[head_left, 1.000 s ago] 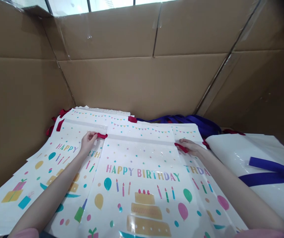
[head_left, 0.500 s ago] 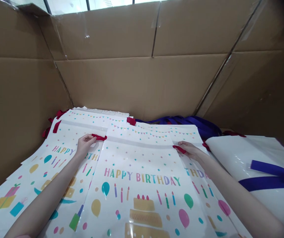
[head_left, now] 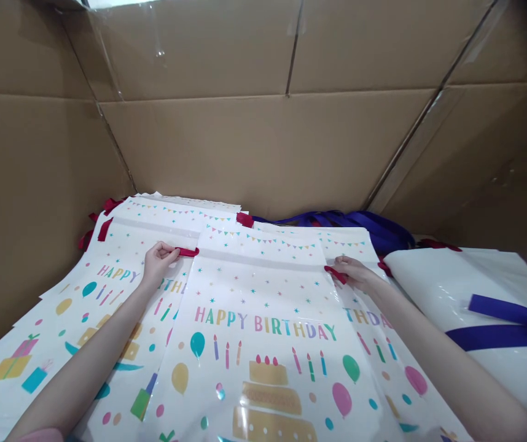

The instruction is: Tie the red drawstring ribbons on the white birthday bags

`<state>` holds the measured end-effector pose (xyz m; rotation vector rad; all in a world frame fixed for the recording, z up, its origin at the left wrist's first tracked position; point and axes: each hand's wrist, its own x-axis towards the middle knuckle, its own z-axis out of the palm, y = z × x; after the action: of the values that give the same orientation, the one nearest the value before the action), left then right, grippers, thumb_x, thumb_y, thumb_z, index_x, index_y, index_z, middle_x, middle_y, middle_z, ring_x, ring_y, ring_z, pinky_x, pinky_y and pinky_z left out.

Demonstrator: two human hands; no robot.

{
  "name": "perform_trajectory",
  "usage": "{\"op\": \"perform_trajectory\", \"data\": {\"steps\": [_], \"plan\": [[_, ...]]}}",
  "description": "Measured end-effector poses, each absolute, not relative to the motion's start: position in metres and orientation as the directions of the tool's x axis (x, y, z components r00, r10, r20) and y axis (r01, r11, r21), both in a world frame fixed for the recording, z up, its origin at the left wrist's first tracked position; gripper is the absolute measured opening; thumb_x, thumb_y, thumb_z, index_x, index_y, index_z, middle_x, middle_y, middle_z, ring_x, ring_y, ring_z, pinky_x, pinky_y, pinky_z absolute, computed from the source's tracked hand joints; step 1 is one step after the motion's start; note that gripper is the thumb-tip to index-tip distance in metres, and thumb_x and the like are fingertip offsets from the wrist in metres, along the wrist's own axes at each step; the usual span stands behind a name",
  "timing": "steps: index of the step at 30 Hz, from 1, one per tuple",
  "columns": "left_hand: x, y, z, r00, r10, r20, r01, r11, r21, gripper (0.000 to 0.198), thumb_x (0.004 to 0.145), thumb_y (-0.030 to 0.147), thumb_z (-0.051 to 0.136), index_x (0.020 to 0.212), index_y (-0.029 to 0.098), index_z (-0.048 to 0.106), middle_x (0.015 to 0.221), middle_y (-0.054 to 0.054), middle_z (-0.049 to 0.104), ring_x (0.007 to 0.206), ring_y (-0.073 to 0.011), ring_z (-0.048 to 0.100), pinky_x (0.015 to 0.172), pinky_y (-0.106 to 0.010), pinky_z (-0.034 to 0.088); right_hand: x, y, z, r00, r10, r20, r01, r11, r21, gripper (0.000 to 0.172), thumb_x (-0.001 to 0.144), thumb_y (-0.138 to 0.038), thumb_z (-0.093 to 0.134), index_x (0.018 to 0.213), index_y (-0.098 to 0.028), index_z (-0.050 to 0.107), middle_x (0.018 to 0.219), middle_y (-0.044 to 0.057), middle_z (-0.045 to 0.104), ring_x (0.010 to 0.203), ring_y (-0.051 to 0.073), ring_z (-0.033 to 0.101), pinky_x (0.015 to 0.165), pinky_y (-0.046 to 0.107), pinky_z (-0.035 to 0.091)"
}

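Our left hand (head_left: 158, 263) and right hand (head_left: 355, 273), nearly closed, pinch red fabric ribbons (head_left: 187, 252) at opposite edges of one glossy white birthday-printed sheet (head_left: 263, 341).

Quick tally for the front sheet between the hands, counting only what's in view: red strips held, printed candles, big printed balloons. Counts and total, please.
Red strips held: 2
Printed candles: 6
Big printed balloons: 4
Total: 12

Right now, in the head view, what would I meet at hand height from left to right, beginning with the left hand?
Left hand, first red ribbon, front birthday sheet, second red ribbon, right hand, white plastic stack.
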<state>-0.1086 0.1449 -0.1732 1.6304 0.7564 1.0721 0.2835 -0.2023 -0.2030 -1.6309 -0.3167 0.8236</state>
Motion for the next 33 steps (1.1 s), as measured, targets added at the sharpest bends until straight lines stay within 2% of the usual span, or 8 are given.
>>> {"op": "perform_trajectory", "data": {"steps": [7, 15, 28, 33], "plan": [[-0.108, 0.147, -0.173, 0.467, 0.849, 0.248, -0.084, -0.236, 0.968, 0.041, 0.063, 0.037, 0.076, 0.089, 0.019, 0.051, 0.071, -0.002, 0.068, 0.067, -0.0168, 0.067, 0.066, -0.028, 0.053, 0.282, -0.205, -0.204, 0.659, 0.659, -0.363, -0.230, -0.282, -0.931, 0.037, 0.059, -0.018, 0.076, 0.075, -0.024, 0.042, 0.050, -0.003, 0.057, 0.041, 0.013, 0.053, 0.037, 0.022, 0.038], [-0.108, 0.141, -0.169, 0.499, 0.825, 0.267, -0.067, -0.271, 0.960, 0.047, 0.065, 0.043, 0.074, 0.099, 0.018, 0.052, 0.072, -0.003, 0.068, 0.075, -0.0208, 0.068, 0.074, -0.035, 0.055, 0.287, -0.203, -0.205, 0.687, 0.603, -0.406, -0.289, -0.286, -0.913, 0.036, 0.055, -0.006, 0.074, 0.071, -0.022, 0.045, 0.055, -0.002, 0.062, 0.050, 0.013, 0.060, 0.047, 0.021, 0.048], [-0.108, 0.143, -0.168, 0.526, 0.811, 0.256, -0.095, -0.243, 0.965, 0.048, 0.067, 0.043, 0.072, 0.103, 0.019, 0.051, 0.074, -0.002, 0.068, 0.075, -0.0189, 0.068, 0.078, -0.034, 0.054, 0.295, -0.208, -0.212, 0.692, 0.606, -0.393, -0.244, -0.316, -0.917, 0.040, 0.055, -0.016, 0.079, 0.066, -0.022, 0.041, 0.050, -0.001, 0.058, 0.044, 0.014, 0.057, 0.038, 0.021, 0.042], [-0.109, 0.143, -0.166, 0.547, 0.800, 0.247, -0.101, -0.230, 0.968, 0.052, 0.066, 0.047, 0.072, 0.103, 0.018, 0.050, 0.075, -0.004, 0.068, 0.076, -0.0210, 0.069, 0.080, -0.038, 0.053, 0.290, -0.209, -0.208, 0.689, 0.605, -0.399, -0.253, -0.315, -0.915, 0.037, 0.055, -0.013, 0.077, 0.068, -0.022, 0.044, 0.052, -0.002, 0.059, 0.045, 0.014, 0.058, 0.040, 0.021, 0.046]]}}
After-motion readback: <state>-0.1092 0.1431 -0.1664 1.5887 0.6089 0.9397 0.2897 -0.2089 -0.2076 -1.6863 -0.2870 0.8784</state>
